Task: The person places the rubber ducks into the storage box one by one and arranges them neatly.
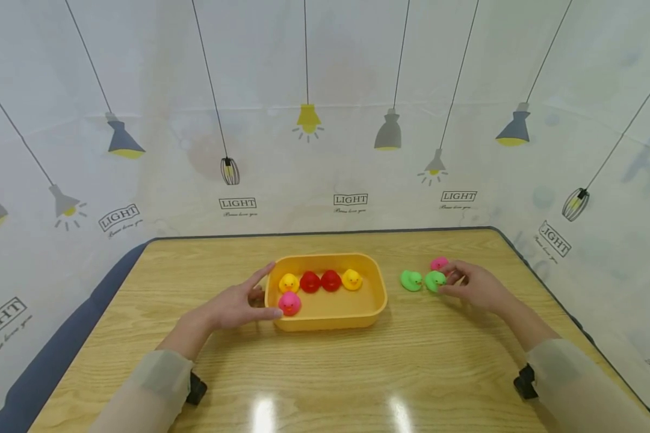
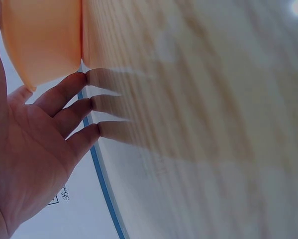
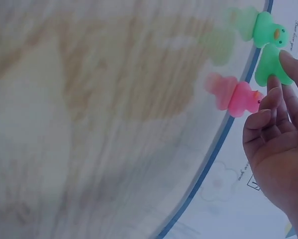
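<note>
My left hand [image 1: 233, 307] is at the left end of an orange-yellow plastic tray [image 1: 330, 323], thumb at its near corner and straight index finger at the far one. In the left wrist view the other fingertips rest at the tabletop beside the tray wall [image 2: 44, 40]. My right hand [image 1: 476, 285] pinches a green rubber duck [image 3: 268, 63] between thumb and fingers; its reflection shows apart from it. Another green duck [image 1: 411, 280] sits just left of it, and a pink duck [image 1: 439, 263] stands behind, partly hidden by the hand.
Inside the tray are two yellow ducks [image 1: 352, 279], a pink duck [image 1: 289, 304] and two red rounded toys [image 1: 331, 280]. The wooden table [image 1: 325, 367] has a dark edge, with a lamp-print curtain [image 1: 325, 168] around it.
</note>
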Demonstrator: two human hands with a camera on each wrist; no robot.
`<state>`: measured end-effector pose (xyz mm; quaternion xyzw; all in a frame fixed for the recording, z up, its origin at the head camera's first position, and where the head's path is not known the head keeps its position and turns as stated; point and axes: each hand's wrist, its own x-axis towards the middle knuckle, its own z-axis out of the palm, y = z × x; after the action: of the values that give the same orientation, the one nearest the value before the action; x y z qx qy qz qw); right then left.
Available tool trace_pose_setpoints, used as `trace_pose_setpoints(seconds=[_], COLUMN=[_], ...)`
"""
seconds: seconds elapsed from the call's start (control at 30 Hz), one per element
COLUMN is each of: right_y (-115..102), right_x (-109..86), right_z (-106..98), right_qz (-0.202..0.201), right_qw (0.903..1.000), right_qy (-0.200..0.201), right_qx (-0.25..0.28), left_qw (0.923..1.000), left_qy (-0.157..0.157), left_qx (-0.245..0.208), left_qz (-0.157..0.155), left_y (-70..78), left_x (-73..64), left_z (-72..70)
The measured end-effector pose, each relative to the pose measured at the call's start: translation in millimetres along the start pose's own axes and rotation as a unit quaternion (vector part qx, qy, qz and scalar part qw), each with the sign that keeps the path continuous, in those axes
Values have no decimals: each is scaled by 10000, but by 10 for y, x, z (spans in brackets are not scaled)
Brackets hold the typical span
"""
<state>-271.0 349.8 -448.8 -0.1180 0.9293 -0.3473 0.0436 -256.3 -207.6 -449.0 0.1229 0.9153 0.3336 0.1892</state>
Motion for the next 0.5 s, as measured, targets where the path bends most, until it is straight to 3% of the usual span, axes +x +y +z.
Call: trace_pose_setpoints(seconds=[0.23,0.5], right_y=[-158,-494], right_x=[-123,-165], right_z=[-10,53], right_qz=[-223,-599], right_qw=[9997,9982], right_qy=[29,-43], right_qx=[2,36], left_qw=[10000,10000], left_qy=[6,12], left_qx=[-11,32], left_qz=[-6,23], left_y=[9,6], left_x=[-8,11], left_z=[-6,-9])
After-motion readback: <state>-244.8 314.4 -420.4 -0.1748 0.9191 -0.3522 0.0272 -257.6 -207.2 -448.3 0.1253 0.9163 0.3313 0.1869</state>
